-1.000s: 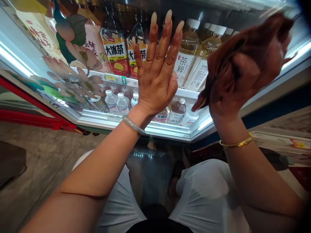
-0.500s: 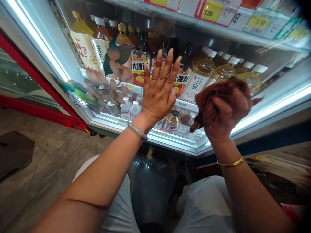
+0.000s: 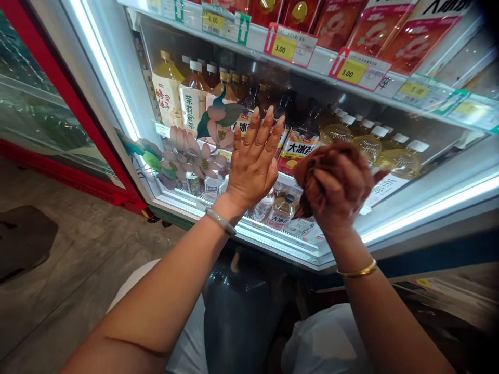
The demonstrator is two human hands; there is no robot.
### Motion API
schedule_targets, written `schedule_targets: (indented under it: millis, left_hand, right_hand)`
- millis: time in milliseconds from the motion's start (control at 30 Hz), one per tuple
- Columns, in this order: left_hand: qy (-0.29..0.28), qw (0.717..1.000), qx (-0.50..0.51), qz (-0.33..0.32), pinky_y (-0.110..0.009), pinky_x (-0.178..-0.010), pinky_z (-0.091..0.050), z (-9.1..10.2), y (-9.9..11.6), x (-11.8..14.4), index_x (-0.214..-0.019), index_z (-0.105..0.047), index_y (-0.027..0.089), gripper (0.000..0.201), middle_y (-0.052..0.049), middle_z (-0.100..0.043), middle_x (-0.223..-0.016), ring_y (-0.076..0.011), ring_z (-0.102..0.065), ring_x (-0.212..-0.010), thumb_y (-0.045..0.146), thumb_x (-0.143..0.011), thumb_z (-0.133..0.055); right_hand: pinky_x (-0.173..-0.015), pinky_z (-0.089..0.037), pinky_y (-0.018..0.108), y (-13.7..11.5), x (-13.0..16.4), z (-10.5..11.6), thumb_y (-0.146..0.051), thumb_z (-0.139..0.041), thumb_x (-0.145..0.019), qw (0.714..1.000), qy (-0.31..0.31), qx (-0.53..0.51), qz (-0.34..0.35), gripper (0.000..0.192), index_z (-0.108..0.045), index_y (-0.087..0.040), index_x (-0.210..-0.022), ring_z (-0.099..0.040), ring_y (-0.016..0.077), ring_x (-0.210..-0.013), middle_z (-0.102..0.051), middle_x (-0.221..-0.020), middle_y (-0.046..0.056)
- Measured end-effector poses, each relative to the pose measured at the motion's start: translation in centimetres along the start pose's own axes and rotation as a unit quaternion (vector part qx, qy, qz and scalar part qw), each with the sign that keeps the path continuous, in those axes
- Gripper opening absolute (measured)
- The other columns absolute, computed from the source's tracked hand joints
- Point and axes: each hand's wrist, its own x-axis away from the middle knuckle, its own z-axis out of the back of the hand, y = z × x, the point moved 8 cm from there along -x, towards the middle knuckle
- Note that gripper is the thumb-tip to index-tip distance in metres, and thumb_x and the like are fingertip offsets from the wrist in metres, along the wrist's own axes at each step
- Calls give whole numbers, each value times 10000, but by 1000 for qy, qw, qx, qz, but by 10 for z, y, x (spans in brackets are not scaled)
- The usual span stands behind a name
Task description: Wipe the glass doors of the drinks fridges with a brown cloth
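cloth: brown rag [image 3: 331, 163] bunched in the right hand [image 3: 337, 195], pressed against the glass door [image 3: 409, 156] of a drinks cooler, low on the pane
right hand grip: fingers curled shut around the rag, knuckles toward the camera; folds of rag stick out above and to the left of the fist
right wrist: thin gold bangle [image 3: 356, 271] just below the hand
left hand: left hand [image 3: 253, 163] open and flat, fingers spread and pointing up, palm against the same glass, just beside the rag but apart from it
left wrist: pale bracelet [image 3: 220, 222] around it
between hand and goods: the glass pane stands between both hands and the bottles
behind the glass, near the hands: tea bottles [image 3: 298, 148] with red and yellow labels, and pale-capped bottles [image 3: 370, 143] of amber drink to the right
lower shelf: small bottles [image 3: 281, 210] just under the two hands
on the glass, left of the left hand: flower sticker [image 3: 187, 153] with pink petals
above: shelf edge with yellow price tags [image 3: 284, 48]
left side: lit white door frame [image 3: 101, 67], then a red frame [image 3: 83, 119] of the next cooler
below: grey floor [image 3: 58, 270]; the person's light clothing [image 3: 323, 343] shows at the bottom
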Motion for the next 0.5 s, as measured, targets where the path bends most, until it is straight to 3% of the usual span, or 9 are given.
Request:
schedule_targets:
  millis: [100, 200, 267, 367, 433, 500]
  left_hand:
    - [5, 1000, 2, 7, -460, -1359, 46, 5, -8, 0, -1640, -336, 275, 697, 0, -261, -1741, -200, -95, -1650, 254, -946, -396]
    - [23, 1000, 0, 6, -445, -1357, 53, 9, -16, -1, -1643, -327, 280, 687, -5, -262, -1741, -190, -85, -1651, 294, -959, -390]
    - [35, 999, -9, 4, -448, -1358, 49, 10, -21, -1, -1645, -322, 272, 676, -18, -276, -1737, -186, -82, -1651, 311, -972, -383]
    - [37, 999, -25, 3, -475, -1362, 26, 12, -29, 2, -1657, -286, 268, 684, -26, -259, -1741, -185, -60, -1650, 296, -981, -390]
    - [36, 999, -29, -3, -496, -1363, 7, 13, -31, 5, -1661, -271, 250, 702, -41, -250, -1742, -193, -45, -1650, 268, -972, -406]
    - [32, 999, -26, -7, -513, -1364, -5, 14, -32, 7, -1660, -273, 242, 714, -47, -256, -1737, -201, -44, -1650, 246, -961, -418]
  right_hand:
    - [-1245, -315, 676, 13, -40, -8, -338, -647, -987, 996, 56, -11, -68, 265, -712, -276, -1236, -431, 335, -1508, -600, -1456, 112]
    - [-1274, -226, 696, -8, -68, -35, -341, -605, -1015, 996, 22, -13, -80, 278, -689, -306, -1277, -396, 320, -1531, -600, -1469, 95]
    - [-1288, -243, 669, -34, -64, -46, -367, -637, -1000, 999, -10, -6, -34, 295, -673, -351, -1292, -421, 291, -1522, -629, -1453, 45]
    - [-1315, -259, 602, -55, -30, -47, -392, -621, -1005, 997, -70, -8, 20, 305, -656, -386, -1308, -400, 257, -1549, -646, -1455, 4]
    - [-1322, -258, 583, -54, -10, -41, -386, -635, -997, 994, -101, -9, 36, 302, -664, -379, -1297, -402, 253, -1550, -659, -1441, 8]
    - [-1298, -309, 586, -42, -9, -32, -377, -685, -966, 996, -82, -11, 19, 299, -685, -358, -1264, -435, 268, -1527, -662, -1424, 20]
